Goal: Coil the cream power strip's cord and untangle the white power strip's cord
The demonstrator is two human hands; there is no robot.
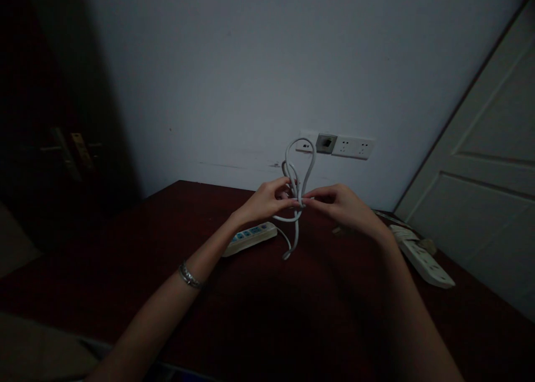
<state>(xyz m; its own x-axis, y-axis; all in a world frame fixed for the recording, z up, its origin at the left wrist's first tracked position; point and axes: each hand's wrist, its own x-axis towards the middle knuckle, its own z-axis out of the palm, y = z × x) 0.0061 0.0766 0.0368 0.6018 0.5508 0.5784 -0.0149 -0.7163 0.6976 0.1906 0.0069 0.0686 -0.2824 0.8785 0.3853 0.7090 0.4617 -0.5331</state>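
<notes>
A looped white power cord (309, 173) is held up above the table, its loops standing upright and gathered at the middle. My left hand (270, 199) is closed around the gathered part from the left. From the right, my right hand (338, 202) pinches the cord at the same spot with thumb and fingertips. Below the hands a length of cord hangs and curves back to a white power strip (253, 238) lying partly behind my left forearm. The cord's plug end cannot be made out.
The dark red table (267, 309) stands against a pale wall. Another white power strip (428, 265), with its cord bundled, lies at the right. Wall sockets (353, 146) sit behind my hands. A white panelled door (485, 164) is at the right.
</notes>
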